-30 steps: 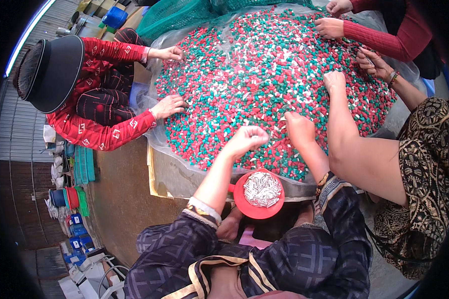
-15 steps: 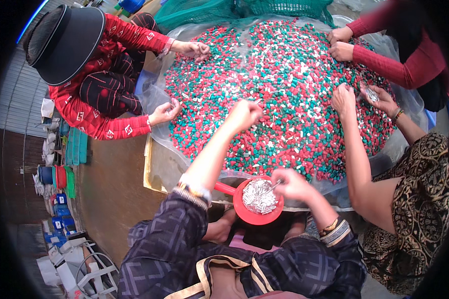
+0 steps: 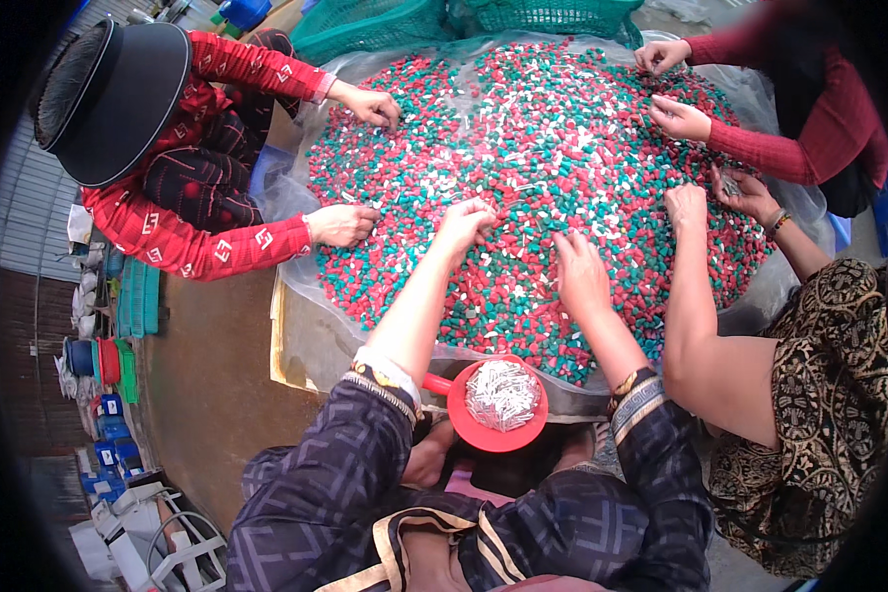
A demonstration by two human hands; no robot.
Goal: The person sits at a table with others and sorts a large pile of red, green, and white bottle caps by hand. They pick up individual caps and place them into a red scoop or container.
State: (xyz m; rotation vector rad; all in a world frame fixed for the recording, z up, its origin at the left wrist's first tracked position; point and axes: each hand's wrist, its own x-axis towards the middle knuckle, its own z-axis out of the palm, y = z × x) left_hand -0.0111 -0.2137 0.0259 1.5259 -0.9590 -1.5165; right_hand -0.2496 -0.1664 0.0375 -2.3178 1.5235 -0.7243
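Observation:
A wide heap of small red, green and white pieces (image 3: pixel 533 286) covers a pale sheet. My left hand (image 3: pixel 467 222) hovers at the middle of the heap, fingers pinched together; anything between them is too small to make out. To its right, my right hand (image 3: pixel 584 274) reaches onto the pieces with its fingers stretched forward, and no held thing shows. Nearer me, at the heap's front edge, is a red dipper (image 3: pixel 464 426) with its handle toward my left wrist. Slim white and silvery sticks (image 3: pixel 503 395) fill its middle.
A person in red patterned sleeves (image 3: pixel 207 232) works at the left. At the right are a person in dark red sleeves (image 3: pixel 770 153) and another in black-and-gold clothing (image 3: pixel 829 395), whose palm holds silvery pieces (image 3: pixel 728 185). Green baskets (image 3: pixel 375 28) stand behind the heap.
My right hand has gone from above the dipper, where it held thin sticks, forward onto the heap. My left hand stays over the heap, shifted slightly left. The co-workers' hands have moved too.

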